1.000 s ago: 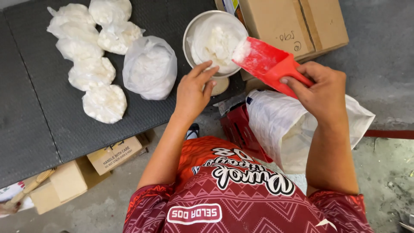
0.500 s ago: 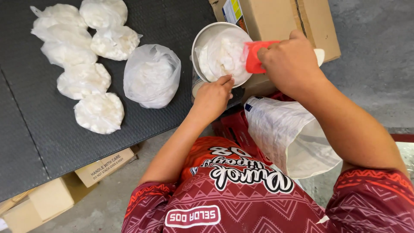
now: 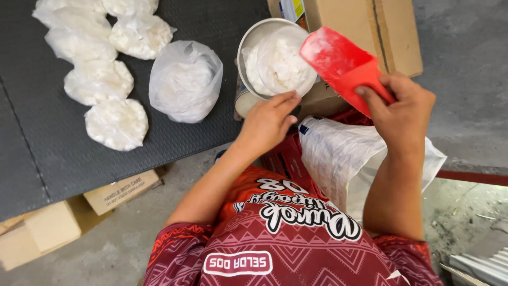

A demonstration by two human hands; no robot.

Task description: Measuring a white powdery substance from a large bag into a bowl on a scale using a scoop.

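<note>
Here right hand (image 3: 400, 108) gripped the red scoop (image 3: 341, 64), blade over the bowl (image 3: 253, 39) at the worktop's edge; left hand (image 3: 269, 123), fingers loosely curled, touched its near rim.

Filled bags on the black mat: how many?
6. Four tied bags in the left cluster, one cut off at top, one open bag beside them. More may lie out of frame.
</note>
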